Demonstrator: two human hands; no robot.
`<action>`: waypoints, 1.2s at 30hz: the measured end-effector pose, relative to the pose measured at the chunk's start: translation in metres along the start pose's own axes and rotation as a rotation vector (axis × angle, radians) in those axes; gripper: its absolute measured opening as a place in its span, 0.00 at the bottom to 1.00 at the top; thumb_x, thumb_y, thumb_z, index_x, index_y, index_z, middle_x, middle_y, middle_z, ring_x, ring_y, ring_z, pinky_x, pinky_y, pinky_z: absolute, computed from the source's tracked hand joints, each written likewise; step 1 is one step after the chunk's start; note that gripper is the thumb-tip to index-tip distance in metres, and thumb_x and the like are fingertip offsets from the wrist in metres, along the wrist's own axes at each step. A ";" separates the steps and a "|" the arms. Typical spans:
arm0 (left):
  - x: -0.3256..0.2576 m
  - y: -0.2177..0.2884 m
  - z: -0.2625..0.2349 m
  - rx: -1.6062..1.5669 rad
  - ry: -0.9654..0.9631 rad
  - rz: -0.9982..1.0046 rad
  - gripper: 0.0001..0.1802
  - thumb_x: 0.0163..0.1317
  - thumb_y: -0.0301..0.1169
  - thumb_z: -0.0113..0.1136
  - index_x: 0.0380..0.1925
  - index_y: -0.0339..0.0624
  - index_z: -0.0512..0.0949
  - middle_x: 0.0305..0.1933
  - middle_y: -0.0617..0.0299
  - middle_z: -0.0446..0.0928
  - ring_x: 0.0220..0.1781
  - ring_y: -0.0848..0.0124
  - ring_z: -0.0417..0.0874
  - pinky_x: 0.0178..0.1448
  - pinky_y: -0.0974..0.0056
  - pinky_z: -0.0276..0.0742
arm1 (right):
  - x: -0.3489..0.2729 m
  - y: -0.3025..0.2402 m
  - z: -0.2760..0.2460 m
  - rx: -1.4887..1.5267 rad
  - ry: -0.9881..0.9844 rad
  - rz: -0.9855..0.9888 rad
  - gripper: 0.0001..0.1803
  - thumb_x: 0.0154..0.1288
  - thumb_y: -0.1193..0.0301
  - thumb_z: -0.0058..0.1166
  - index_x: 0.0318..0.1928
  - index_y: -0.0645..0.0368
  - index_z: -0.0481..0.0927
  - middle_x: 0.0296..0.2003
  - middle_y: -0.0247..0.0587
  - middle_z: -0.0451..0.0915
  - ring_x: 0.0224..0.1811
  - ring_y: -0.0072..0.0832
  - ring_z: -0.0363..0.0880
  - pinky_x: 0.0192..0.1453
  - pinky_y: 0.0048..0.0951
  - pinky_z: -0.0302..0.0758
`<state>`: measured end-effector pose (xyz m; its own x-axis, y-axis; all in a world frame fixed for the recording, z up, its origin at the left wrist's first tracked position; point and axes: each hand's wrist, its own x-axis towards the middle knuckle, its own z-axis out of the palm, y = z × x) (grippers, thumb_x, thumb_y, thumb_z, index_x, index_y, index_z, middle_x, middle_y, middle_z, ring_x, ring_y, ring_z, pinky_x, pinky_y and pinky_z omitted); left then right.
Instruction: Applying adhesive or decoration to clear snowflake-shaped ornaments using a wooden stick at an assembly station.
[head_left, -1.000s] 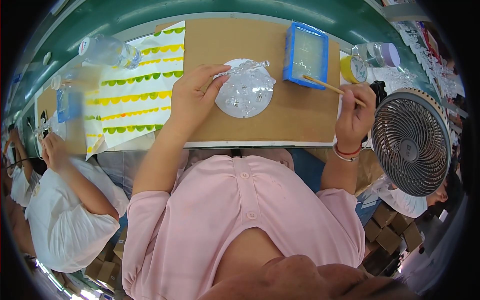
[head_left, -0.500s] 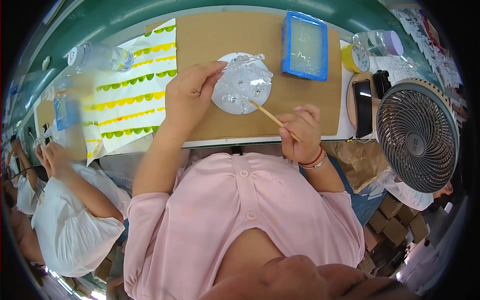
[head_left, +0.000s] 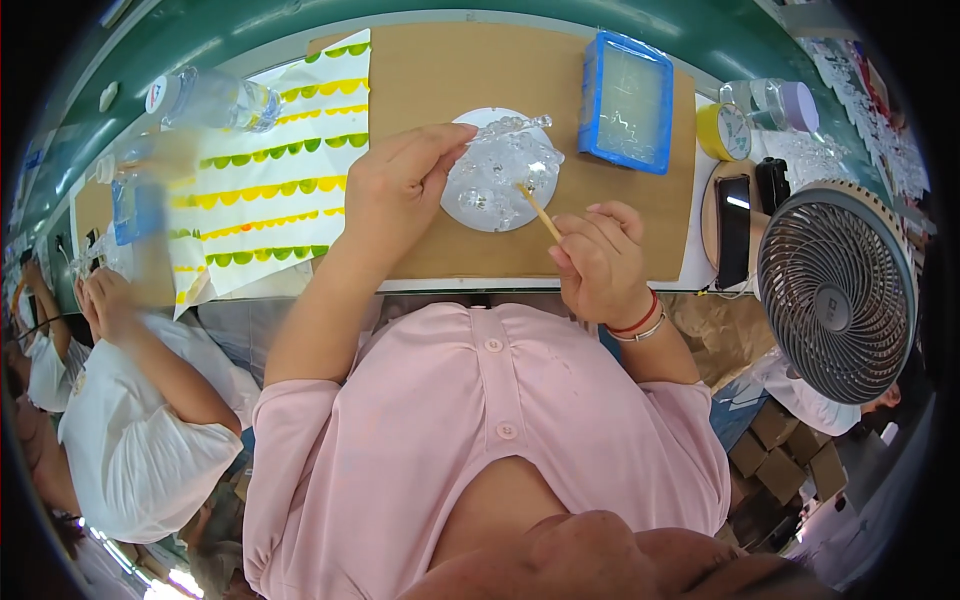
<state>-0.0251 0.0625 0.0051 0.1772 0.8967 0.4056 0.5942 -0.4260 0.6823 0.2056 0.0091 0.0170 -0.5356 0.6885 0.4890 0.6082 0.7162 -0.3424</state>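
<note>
My left hand (head_left: 405, 185) pinches the end of a clear, bead-like strip (head_left: 512, 126) between thumb and fingertips. It holds the strip over the far side of a white round dish (head_left: 462, 218) on the brown board. Several clear, shiny pieces (head_left: 485, 185) lie on the dish; their exact shape is hard to make out. In my right hand (head_left: 603, 262), closed at the near right of the dish, is a thin wooden stick (head_left: 542, 216). Its tip is among the clear pieces, though whether it touches one I cannot tell.
A blue-rimmed tray (head_left: 590, 140) stands at the back right. Beyond it are a yellow round tub (head_left: 712, 130), a clear jar (head_left: 765, 100), a dark phone (head_left: 734, 230) and a fan (head_left: 838, 290). To the left lie patterned paper (head_left: 280, 190) and a bottle (head_left: 215, 98); a co-worker (head_left: 150, 420) sits there.
The stick's tip has moved farther from me across the dish, and the stick is steeper. My left hand keeps its pinch on the clear strip. The whole view has shifted slightly.
</note>
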 end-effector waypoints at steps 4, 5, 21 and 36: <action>0.001 0.000 0.003 -0.020 0.044 0.040 0.11 0.53 0.20 0.64 0.37 0.43 0.83 0.37 0.60 0.84 0.35 0.65 0.85 0.37 0.67 0.80 | 0.004 0.003 0.003 0.025 0.032 -0.007 0.09 0.63 0.76 0.54 0.41 0.57 0.68 0.35 0.43 0.82 0.31 0.36 0.79 0.52 0.42 0.70; 0.000 -0.003 0.004 -0.028 0.066 0.052 0.12 0.52 0.20 0.64 0.37 0.45 0.83 0.35 0.62 0.84 0.34 0.66 0.84 0.35 0.66 0.80 | 0.006 0.003 0.004 0.029 0.026 -0.013 0.09 0.63 0.76 0.54 0.41 0.57 0.68 0.35 0.43 0.82 0.31 0.36 0.79 0.52 0.42 0.70; -0.001 -0.006 0.006 0.021 0.089 0.098 0.09 0.54 0.23 0.63 0.36 0.45 0.82 0.35 0.62 0.84 0.34 0.65 0.84 0.35 0.63 0.79 | 0.016 0.005 0.021 0.220 0.119 0.100 0.06 0.65 0.76 0.54 0.39 0.59 0.70 0.33 0.39 0.81 0.30 0.36 0.78 0.48 0.41 0.73; -0.005 -0.009 0.009 0.175 0.102 0.227 0.12 0.52 0.22 0.61 0.39 0.45 0.81 0.38 0.64 0.83 0.38 0.64 0.84 0.38 0.64 0.80 | 0.040 -0.007 0.022 0.098 0.055 -0.016 0.06 0.60 0.78 0.56 0.37 0.61 0.72 0.31 0.40 0.79 0.29 0.36 0.76 0.44 0.37 0.74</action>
<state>-0.0244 0.0633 -0.0083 0.2464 0.7606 0.6006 0.6762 -0.5788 0.4557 0.1671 0.0337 0.0214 -0.5097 0.6717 0.5377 0.5382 0.7365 -0.4098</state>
